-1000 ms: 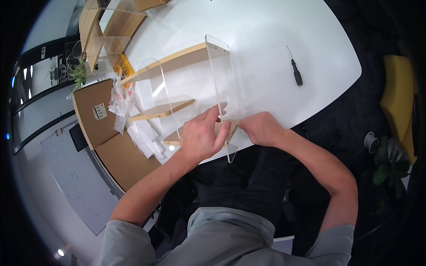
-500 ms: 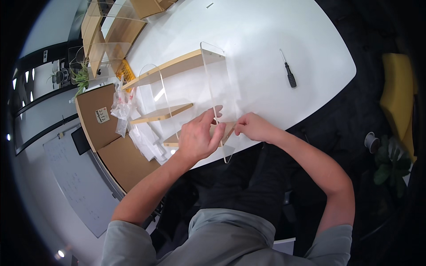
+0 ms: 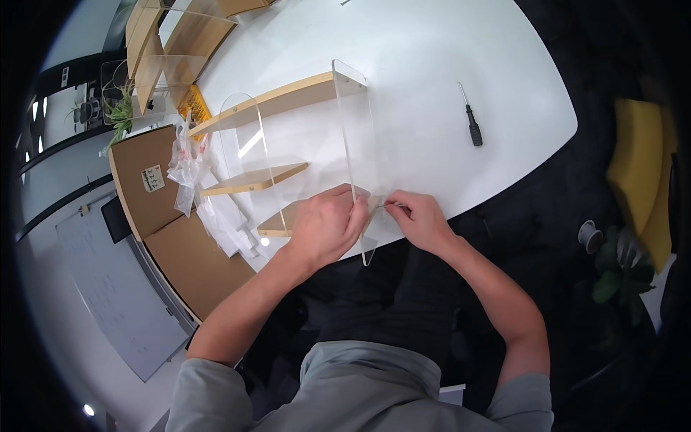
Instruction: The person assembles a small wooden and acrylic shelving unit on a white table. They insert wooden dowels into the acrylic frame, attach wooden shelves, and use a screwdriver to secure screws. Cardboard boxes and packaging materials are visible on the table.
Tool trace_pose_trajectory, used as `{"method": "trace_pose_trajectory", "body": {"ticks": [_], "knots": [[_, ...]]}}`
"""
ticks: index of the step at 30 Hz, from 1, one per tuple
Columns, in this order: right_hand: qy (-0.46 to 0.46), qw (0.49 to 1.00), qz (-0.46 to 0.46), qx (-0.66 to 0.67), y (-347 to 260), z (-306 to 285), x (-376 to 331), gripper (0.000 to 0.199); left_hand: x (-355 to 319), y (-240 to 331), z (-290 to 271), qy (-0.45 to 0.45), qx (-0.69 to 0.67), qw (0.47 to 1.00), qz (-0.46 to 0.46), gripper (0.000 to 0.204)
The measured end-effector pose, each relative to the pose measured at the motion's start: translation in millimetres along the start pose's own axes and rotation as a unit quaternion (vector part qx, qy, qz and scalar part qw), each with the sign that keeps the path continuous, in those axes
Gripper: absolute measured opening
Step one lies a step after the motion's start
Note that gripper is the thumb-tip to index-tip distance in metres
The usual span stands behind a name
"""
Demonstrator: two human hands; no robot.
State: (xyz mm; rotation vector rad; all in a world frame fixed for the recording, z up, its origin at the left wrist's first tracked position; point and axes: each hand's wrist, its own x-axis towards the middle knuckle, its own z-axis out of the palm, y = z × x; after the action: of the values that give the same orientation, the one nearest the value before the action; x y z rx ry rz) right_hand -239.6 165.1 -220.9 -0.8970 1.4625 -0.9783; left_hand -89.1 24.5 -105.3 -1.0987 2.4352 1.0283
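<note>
On the white table stands a shelf unit of clear acrylic side panels and pale wooden boards. My left hand [image 3: 325, 223] is closed around the near part of the right acrylic panel [image 3: 344, 137], beside the nearest wooden board [image 3: 275, 223]. Just right of that panel, my right hand [image 3: 421, 219] pinches a thin metal piece [image 3: 386, 206] that points at the panel's outer face; its exact kind is too small to tell. Farther back are a middle wooden board [image 3: 255, 180] and a long wooden board [image 3: 281, 101]. The left fingertips are partly hidden.
A black-handled screwdriver [image 3: 471, 126] lies on the table at right. To the left are an open cardboard box [image 3: 194, 263], clear plastic bags [image 3: 188, 167] and a yellow tray [image 3: 194, 104]. Another wood-and-acrylic unit [image 3: 188, 43] stands at the far left.
My left fingers, earlier partly spread, have closed in around the panel. The right hand has drawn slightly lower, and the thin metal piece now shows in its pinch. The whole view has shifted a little.
</note>
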Motion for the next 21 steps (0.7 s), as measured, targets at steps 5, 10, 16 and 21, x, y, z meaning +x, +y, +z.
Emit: {"method": "trace_pose_trajectory", "body": {"ticks": [5,10,16,21], "knots": [[0.052,0.997,0.051,-0.011,-3,-7,-8,0.013,-8,1,-3,0.061,0.089,0.99,0.089,0.026],[0.054,0.998,0.012,-0.006,0,-1,-9,0.012,-7,3,5,0.024,0.079,0.996,0.046,0.025],[0.05,0.999,0.002,-0.02,4,5,-11,0.011,-6,-4,9,0.045,0.03,0.994,0.098,0.025],[0.101,0.993,0.044,0.042,11,15,-41,0.012,-15,-6,4,-0.013,0.061,0.992,0.107,0.024]]}}
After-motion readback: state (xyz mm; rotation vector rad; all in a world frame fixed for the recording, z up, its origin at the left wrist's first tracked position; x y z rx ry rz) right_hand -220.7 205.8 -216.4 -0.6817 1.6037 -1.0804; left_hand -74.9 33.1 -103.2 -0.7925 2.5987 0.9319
